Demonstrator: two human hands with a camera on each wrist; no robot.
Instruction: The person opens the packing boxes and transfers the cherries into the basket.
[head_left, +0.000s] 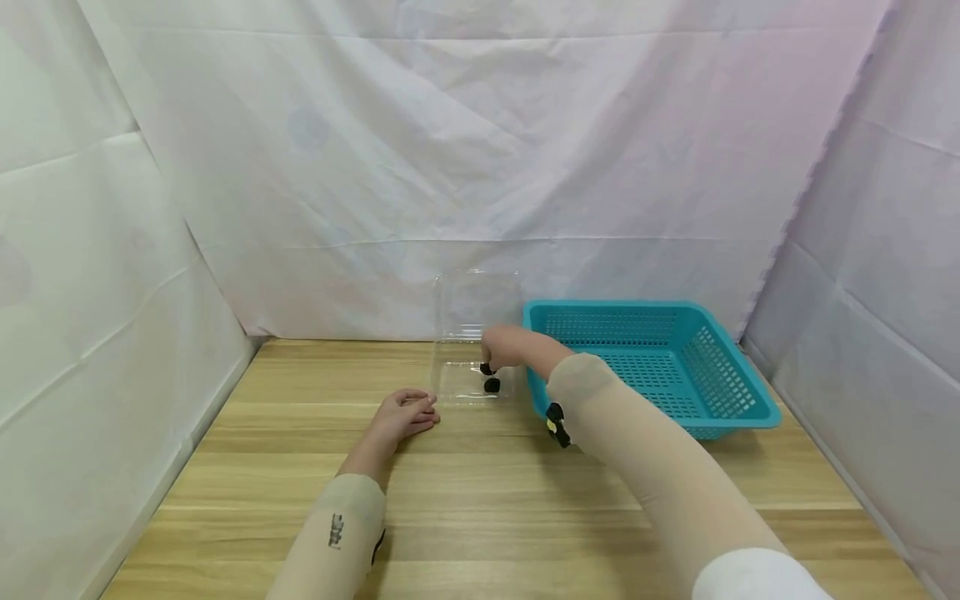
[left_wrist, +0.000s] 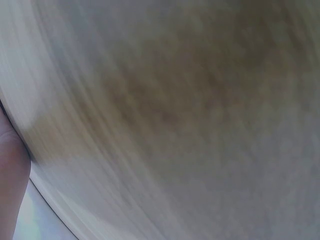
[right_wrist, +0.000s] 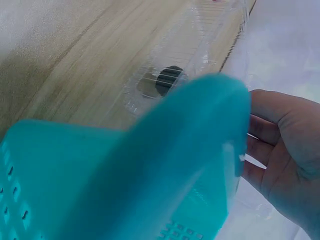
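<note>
A clear plastic clamshell box (head_left: 456, 382) stands at the back of the wooden table, its lid (head_left: 478, 296) raised against the cloth. Inside its base lies a small dark, rounded piece (head_left: 492, 386), also visible in the right wrist view (right_wrist: 169, 80). Over the box, my right hand (head_left: 506, 346) points downward and pinches a second small black piece (head_left: 487, 368) at its fingertips. In the right wrist view the basket's rim hides those fingertips. My left hand (head_left: 405, 417) rests on the table by the box's front left corner, fingers relaxed and holding nothing.
A turquoise plastic basket (head_left: 750, 408) with perforated walls sits right of the box, and my right forearm passes over its near left corner. White cloth (head_left: 337, 167) hangs behind the table and at both sides. The left wrist view is mostly blurred table.
</note>
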